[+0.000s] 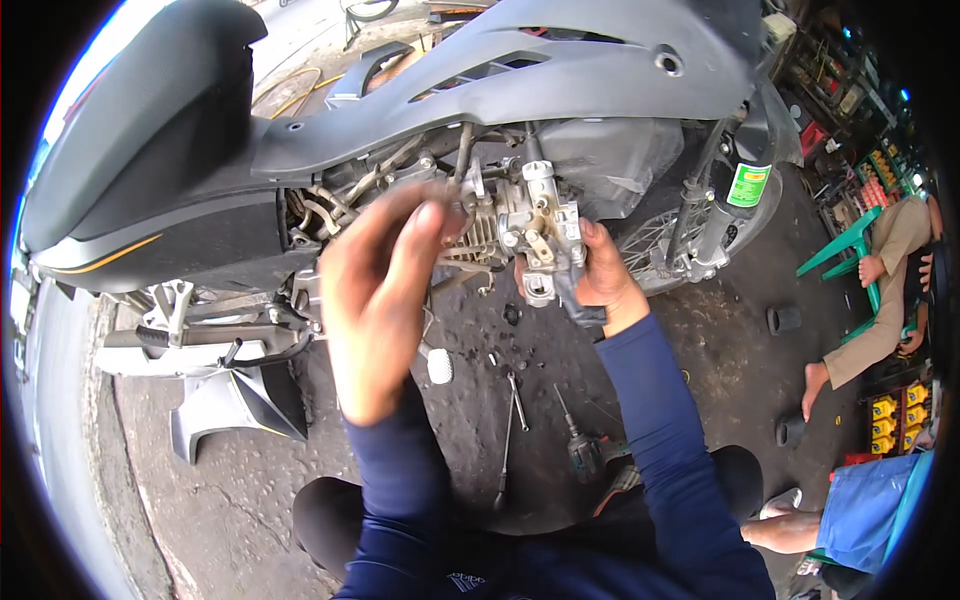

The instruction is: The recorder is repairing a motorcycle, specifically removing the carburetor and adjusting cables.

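Observation:
My right hand point(608, 280) grips a metal carburetor point(541, 225) from its right side, the thumb on the near edge and most fingers behind it. A black rubbery part point(578, 297) hangs at its lower right, by my palm. My left hand point(373, 290) is raised just left of the carburetor, its fingers bent and smeared by motion; whether they hold anything is hidden. Behind both hands stands the motorcycle point(590, 85) with grey body panels. Its finned engine cylinder point(476, 232) shows between my hands.
On the dark ground lie a long-handled wrench point(516, 402), a power drill point(586, 453) and a loose grey panel point(238, 408). Two people sit at the right, one by a green plastic stool point(850, 245). Shelves with yellow bottles point(884, 425) line that side. The motorcycle's wheel point(650, 255) stands beyond my right hand.

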The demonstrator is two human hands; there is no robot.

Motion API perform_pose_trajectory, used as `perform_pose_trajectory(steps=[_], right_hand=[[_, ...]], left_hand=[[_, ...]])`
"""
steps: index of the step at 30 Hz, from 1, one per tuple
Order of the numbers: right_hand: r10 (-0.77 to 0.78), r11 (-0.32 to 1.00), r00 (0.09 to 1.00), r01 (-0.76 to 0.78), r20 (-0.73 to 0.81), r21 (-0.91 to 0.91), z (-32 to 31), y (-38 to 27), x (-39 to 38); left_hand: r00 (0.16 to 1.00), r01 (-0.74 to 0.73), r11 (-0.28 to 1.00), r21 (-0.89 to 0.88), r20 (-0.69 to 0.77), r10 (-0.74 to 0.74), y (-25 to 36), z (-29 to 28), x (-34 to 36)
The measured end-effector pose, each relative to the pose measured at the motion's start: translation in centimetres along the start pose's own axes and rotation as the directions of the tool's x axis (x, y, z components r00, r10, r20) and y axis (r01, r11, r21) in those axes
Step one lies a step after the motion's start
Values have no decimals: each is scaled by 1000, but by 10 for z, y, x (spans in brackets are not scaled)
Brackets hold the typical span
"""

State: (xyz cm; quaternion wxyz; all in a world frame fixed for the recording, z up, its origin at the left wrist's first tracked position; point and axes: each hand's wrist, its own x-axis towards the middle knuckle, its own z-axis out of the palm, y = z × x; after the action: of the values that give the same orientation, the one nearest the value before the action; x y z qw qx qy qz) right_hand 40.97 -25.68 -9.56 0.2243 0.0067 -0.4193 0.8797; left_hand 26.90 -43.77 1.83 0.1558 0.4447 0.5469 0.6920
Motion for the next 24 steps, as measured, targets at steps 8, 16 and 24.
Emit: perform_pose_trajectory(steps=[8, 16, 24], right_hand=[[248, 925, 967, -216, -64, 313, 22, -1, 20], [280, 802, 799, -500, 533, 327, 32, -6, 21], [244, 941, 957, -196, -153, 278, 52, 6, 14]], left_hand=[[835, 493, 763, -419, 473, -280, -92, 34, 68], [736, 619, 567, -544, 653, -177, -53, 59, 95], [649, 690, 625, -365, 693, -312, -43, 74, 104]])
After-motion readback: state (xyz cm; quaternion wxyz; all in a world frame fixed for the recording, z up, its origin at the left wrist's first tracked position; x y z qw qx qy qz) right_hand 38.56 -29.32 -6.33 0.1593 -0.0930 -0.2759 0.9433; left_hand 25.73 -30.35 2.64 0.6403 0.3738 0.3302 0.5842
